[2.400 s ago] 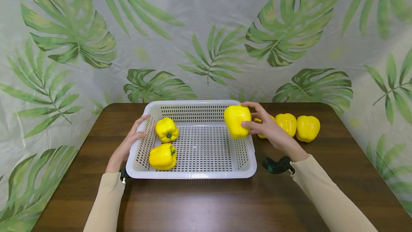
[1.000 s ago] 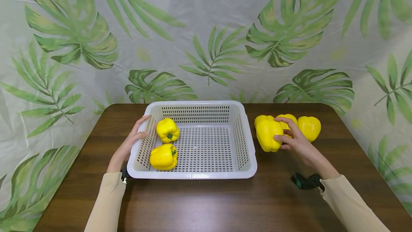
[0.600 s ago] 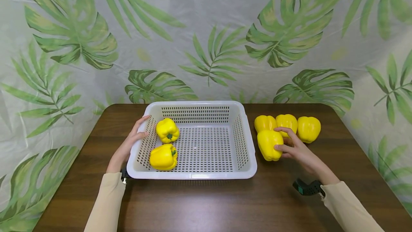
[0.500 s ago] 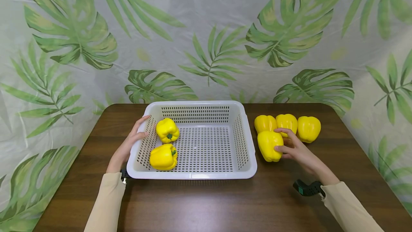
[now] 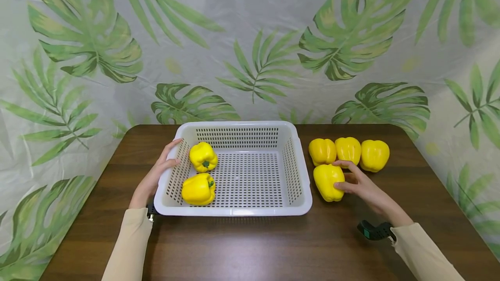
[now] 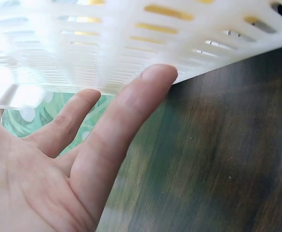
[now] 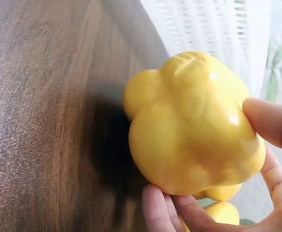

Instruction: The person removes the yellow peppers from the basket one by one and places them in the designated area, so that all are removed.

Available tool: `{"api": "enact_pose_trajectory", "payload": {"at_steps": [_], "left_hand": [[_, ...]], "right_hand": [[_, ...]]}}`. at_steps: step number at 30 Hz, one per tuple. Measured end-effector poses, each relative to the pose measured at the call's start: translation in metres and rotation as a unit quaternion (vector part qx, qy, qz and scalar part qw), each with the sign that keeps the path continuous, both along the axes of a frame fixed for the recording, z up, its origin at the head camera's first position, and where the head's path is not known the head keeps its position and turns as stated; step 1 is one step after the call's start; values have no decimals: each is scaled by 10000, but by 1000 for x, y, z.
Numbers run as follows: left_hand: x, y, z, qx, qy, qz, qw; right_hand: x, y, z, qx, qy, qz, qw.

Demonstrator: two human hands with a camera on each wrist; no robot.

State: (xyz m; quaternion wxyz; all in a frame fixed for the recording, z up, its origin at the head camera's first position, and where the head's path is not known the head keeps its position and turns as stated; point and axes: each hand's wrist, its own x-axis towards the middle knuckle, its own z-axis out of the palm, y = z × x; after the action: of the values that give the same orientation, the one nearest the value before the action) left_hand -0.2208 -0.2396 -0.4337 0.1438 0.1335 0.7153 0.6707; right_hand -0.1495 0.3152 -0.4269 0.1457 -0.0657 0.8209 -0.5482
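Observation:
My left hand (image 5: 154,177) rests at the left end of the white perforated basket (image 5: 232,211), its digits extended along the rim. In the left wrist view, straight fingers (image 6: 121,121) lie against the basket's outer wall. My right hand (image 5: 361,187) grips a yellow bell pepper (image 5: 327,182) just right of the basket, close over the table. The right wrist view has the held pepper (image 7: 194,130) between thumb and fingertips, lobed end toward the camera. Inside the basket, along its left side, are two more peppers, one at the back (image 5: 203,157) and one in front (image 5: 198,190).
Behind the right hand, three yellow peppers stand in a row: left (image 5: 322,151), middle (image 5: 348,150) and right (image 5: 375,155). All stand on a dark brown wooden table (image 5: 234,250). A leaf-print cloth (image 5: 258,34) hangs behind it.
The right hand has carried its pepper from over the basket's right end out to the table, then lower and nearer, in front of the row. The left hand has stayed at the basket.

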Motion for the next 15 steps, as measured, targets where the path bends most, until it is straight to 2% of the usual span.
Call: {"api": "enact_pose_trajectory", "payload": {"at_steps": [9, 15], "left_hand": [[-1, 0, -1, 0, 89, -8, 10000], [-1, 0, -1, 15, 72, -3, 10000]], "right_hand": [[0, 3, -4, -85, 12, -53, 9999], [1, 3, -3, -221, -135, -125, 9996]]}}
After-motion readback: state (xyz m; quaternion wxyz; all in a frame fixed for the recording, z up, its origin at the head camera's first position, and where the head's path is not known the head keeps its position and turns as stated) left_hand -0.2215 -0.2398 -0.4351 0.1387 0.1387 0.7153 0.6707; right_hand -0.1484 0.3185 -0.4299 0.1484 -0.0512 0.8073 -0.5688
